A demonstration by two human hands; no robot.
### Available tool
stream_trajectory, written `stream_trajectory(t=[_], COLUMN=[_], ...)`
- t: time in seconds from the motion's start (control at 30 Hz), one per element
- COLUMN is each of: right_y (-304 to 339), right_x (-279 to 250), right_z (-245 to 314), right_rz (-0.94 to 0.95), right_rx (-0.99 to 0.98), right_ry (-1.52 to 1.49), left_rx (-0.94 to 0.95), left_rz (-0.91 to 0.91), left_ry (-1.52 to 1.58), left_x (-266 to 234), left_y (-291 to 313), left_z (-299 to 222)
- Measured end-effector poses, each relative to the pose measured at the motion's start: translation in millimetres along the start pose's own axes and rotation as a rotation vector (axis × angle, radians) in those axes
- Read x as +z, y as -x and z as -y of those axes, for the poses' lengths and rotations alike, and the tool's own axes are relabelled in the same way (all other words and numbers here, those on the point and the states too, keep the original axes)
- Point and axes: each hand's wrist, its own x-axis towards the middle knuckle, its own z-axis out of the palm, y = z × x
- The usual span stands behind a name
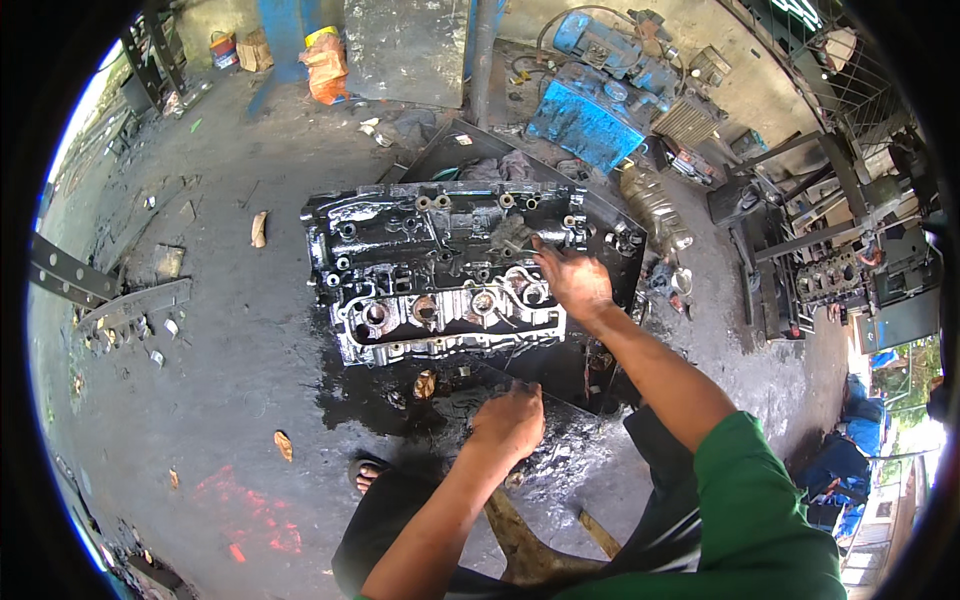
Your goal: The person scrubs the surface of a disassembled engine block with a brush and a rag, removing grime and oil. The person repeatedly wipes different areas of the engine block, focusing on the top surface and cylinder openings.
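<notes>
A wet, oil-blackened engine cylinder head (455, 312) lies across a dark metal tray (625, 275) on the floor before me. My right hand (575, 285) is over its right part, fingers closed round a dirty grey, ragged-looking clump (512, 235) pressed to the top surface; I cannot tell if it is a rag or a brush. Closer to me, my left hand (508, 420) is closed like a fist just off the near edge of the cylinder head. What it holds, if anything, is hidden.
A blue machine with a motor (590, 115) stands at the back right, near a clear plastic bottle (655, 205). Metal frames (790, 240) stand at the right. A flat metal sheet (405, 50) leans at the back. Dry leaves and scraps litter the oily floor (230, 350).
</notes>
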Motion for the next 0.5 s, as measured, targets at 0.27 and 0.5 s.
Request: stream_trajectory(t=[0.27,0.5], right_y=[-31.5,5.8], right_x=[-32.8,-10.6], right_z=[50.4,46.5], right_rz=[-0.129,0.063], right_rx=[-0.022,0.306], right_ry=[-0.155,-0.298], left_rx=[0.03,0.029], left_rz=[-0.074,-0.203], left_ry=[-0.022,-0.066], left_x=[3.0,4.3], left_y=[3.0,11.2], left_z=[13.2,22.5])
